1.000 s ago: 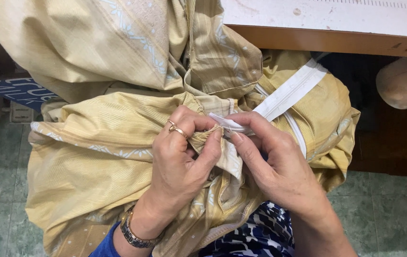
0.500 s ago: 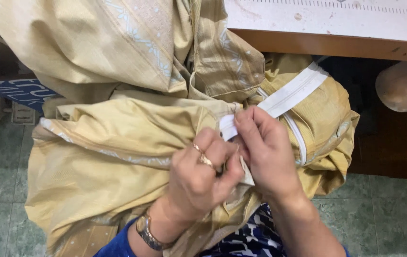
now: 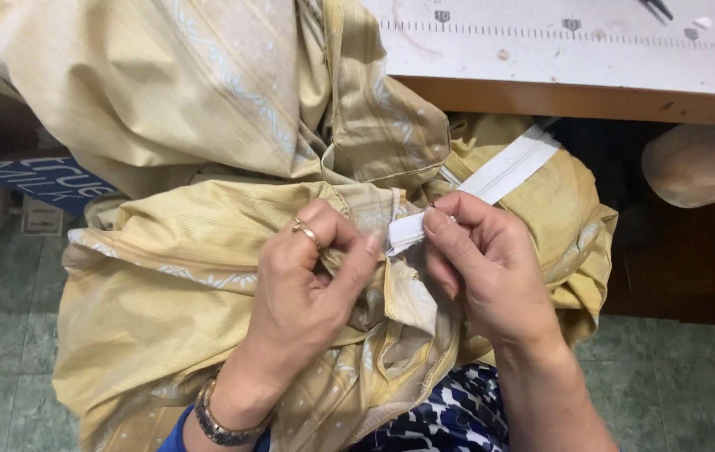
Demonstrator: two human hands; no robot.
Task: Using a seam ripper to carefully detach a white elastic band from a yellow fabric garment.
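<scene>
The left hand (image 3: 311,280) is being closed on a gathered fold of the yellow cloth (image 3: 173,276), thumb pressed against the fingertips; a ring (image 3: 305,229) is being worn on one finger and a metal bracelet (image 3: 219,423) at the wrist. The right hand (image 3: 487,268) is being closed on the end of the white band (image 3: 504,173), which is being pinched between thumb and forefinger just right of the left hand's fingertips. The two hands are being held close together, nearly touching, over the middle of the cloth.

From the pinch the band is being run up and to the right across the cloth toward the worktop (image 3: 575,63) edge. The cloth is being bunched in the lap, below the worktop, with a further part being draped up over the worktop's left end. A ruler scale is being shown along the worktop's pale top. A blue-and-white patterned garment (image 3: 449,418) is being seen under the cloth's lower edge, and green floor tiles (image 3: 6,335) are lying left of the cloth.
</scene>
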